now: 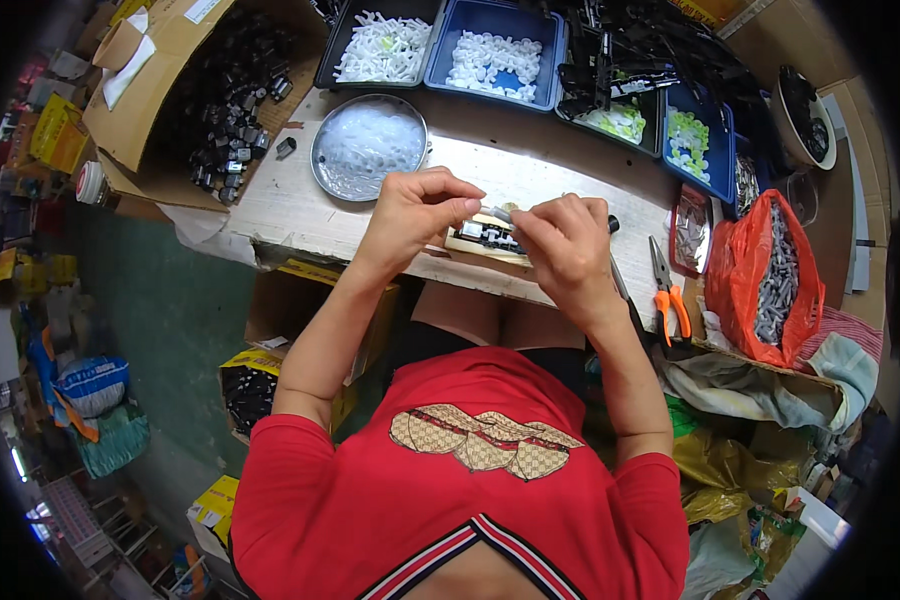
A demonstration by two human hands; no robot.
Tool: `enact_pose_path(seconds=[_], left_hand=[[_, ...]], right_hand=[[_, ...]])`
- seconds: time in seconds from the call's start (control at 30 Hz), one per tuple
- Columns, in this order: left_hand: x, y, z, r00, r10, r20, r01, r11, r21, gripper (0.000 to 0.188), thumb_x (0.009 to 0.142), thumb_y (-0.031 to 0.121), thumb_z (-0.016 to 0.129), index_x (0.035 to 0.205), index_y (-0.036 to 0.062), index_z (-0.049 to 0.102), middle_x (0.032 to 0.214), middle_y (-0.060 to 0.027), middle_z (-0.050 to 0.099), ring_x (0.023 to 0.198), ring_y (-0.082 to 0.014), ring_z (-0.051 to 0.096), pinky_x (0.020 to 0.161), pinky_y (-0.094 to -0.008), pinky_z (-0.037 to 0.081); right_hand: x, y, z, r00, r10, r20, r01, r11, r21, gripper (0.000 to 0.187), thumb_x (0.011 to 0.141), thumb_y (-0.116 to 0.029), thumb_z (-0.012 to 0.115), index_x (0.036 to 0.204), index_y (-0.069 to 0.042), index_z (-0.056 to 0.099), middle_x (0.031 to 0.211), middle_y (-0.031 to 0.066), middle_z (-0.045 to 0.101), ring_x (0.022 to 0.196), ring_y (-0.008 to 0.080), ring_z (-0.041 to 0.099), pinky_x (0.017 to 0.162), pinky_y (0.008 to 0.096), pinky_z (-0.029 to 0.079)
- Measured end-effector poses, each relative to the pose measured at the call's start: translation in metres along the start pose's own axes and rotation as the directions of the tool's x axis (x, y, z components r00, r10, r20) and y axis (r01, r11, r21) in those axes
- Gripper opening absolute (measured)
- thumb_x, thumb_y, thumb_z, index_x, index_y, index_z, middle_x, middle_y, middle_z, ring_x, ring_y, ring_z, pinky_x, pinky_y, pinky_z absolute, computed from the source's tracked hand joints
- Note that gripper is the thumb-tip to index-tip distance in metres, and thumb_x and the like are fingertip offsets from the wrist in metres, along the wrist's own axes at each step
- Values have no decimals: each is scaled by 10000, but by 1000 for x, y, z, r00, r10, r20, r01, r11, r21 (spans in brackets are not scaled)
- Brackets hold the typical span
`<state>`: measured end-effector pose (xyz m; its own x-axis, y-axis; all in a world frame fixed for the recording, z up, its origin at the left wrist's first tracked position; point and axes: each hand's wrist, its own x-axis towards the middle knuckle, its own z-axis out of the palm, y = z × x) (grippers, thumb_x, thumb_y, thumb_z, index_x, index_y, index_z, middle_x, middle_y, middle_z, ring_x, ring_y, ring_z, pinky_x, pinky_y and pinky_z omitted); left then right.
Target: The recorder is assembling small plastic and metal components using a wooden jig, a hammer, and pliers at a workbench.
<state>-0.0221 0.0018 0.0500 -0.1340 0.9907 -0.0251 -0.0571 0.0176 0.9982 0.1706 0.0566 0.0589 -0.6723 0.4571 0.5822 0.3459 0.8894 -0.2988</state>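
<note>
My left hand (410, 222) is pinched closed above the workbench, thumb against index finger. Whatever lies between those fingertips is too small to name. Close to them, the fingertips of my right hand (567, 245) hold a small grey rod-shaped part (500, 214), which points toward the left fingers. Just below both hands, a black mechanism with white gear-like pieces (488, 236) rests on a pale wooden block (490, 250) near the bench's front edge. The right hand partly covers its right end.
A round metal dish (315, 160) with translucent parts stands to the left, near a cardboard box (120, 125) of black pieces. Blue bins (435, 65) line the back. Orange-handled pliers (670, 300) and a red plastic bag (735, 260) of grey pins lie on the right.
</note>
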Motion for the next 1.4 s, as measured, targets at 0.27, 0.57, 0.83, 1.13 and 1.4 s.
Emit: enact_pose_path(seconds=[0.27,0.57,0.83,1.13,1.4], left_hand=[[4,0,8,907,-379,181,408,898,-164,136,764,92,661,852,-11,660,668,-32,604,516,-65,527,428,-174,400],[-5,-37,21,939,309,152,-331,688,646,240,661,122,716,896,87,678,919,-17,599,909,-173,479,801,-303,339],[-5,-51,38,955,272,122,-275,651,707,261,598,152,730,850,118,671,900,-2,557,909,-197,449,803,-333,285],[-3,-52,39,956,271,112,-273,680,680,260,594,137,724,847,131,663,862,8,524,884,-194,430,787,-341,268],[-4,-52,39,947,302,107,-291,674,679,247,601,148,710,839,116,652,852,0,550,874,-181,464,796,-330,284]], right_hand=[[-14,3,-4,993,-68,91,68,998,2,205,689,-51,583,891,-79,593,782,20,544,722,173,517,692,340,332],[-41,34,-25,802,453,391,-578,754,313,196,721,-49,673,909,-10,632,693,68,564,634,165,528,575,279,400],[-38,33,-20,820,415,395,-525,820,228,165,726,-101,660,880,-44,642,710,78,587,666,231,558,651,323,350],[-35,33,-14,861,331,385,-422,889,179,159,735,-129,655,883,-72,639,749,61,572,721,227,531,680,337,319],[-40,36,-10,900,285,328,-362,910,204,186,716,-81,673,894,-37,642,695,61,567,599,192,530,600,301,373]])
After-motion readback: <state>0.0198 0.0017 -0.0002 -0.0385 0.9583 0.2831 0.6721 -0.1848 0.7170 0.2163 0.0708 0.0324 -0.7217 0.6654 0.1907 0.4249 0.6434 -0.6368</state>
